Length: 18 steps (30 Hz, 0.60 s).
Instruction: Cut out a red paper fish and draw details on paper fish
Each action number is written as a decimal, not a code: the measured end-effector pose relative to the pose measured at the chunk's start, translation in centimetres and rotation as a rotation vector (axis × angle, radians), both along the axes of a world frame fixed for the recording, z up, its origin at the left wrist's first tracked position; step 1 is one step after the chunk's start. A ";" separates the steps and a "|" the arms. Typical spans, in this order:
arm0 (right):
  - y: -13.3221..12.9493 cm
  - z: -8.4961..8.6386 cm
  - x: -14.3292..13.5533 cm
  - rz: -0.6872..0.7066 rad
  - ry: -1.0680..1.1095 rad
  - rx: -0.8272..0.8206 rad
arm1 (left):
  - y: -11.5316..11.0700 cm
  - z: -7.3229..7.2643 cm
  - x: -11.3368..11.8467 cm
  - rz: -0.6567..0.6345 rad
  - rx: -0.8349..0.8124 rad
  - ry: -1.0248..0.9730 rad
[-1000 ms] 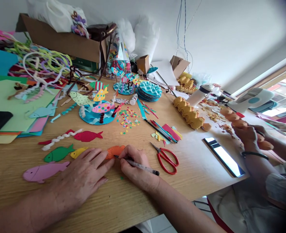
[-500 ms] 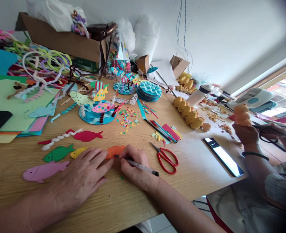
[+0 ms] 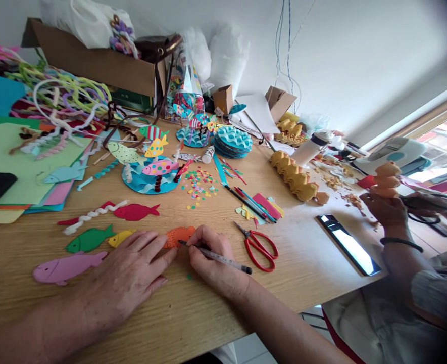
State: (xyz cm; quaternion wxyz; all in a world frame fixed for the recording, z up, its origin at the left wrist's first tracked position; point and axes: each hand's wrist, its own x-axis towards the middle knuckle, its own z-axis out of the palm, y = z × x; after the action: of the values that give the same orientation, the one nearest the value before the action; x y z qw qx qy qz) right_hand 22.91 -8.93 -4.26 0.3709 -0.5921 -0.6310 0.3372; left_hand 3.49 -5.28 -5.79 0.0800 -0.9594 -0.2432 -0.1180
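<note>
An orange paper fish [image 3: 177,238] lies on the table between my hands, with dark scale lines drawn on part of it. My right hand [image 3: 212,257] grips a black-tipped pen [image 3: 227,261], its point on the fish. Flat on the table, my left hand [image 3: 132,275] has its fingers stretched out, the fingertips at the fish's left end. Beside that hand lie a pink paper fish [image 3: 66,269], a green paper fish [image 3: 89,239] and a yellow paper fish [image 3: 120,237], the yellow one partly covered. Farther back is a red paper fish [image 3: 137,212].
Red-handled scissors [image 3: 261,249] lie right of my right hand, near several pencils [image 3: 250,203]. Behind are confetti dots [image 3: 198,184] and a blue base with paper fish [image 3: 151,179]. At right, a co-worker's hands [image 3: 388,210] hold scissors and an orange egg-carton piece beside a phone [image 3: 348,245].
The pen in my right hand has tilted slightly, its tip still on the orange fish. My left hand stays put. The co-worker's egg-carton piece has shifted a little to the right.
</note>
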 end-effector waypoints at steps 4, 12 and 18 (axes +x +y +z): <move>0.1 -0.1 -0.1 0.028 -0.002 0.019 | 0.0 0.1 0.1 0.020 -0.013 0.012; 0.2 -0.1 -0.2 0.020 -0.034 0.015 | 0.0 0.3 0.1 0.016 -0.047 -0.003; 0.3 -0.4 -0.2 -0.001 -0.064 0.052 | -0.1 0.0 0.0 0.007 -0.021 -0.032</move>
State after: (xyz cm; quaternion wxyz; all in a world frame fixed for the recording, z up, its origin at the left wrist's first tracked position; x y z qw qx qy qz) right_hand 22.73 -8.66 -4.64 0.3661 -0.5931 -0.6508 0.3011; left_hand 3.53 -5.38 -5.78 0.0664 -0.9573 -0.2492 -0.1305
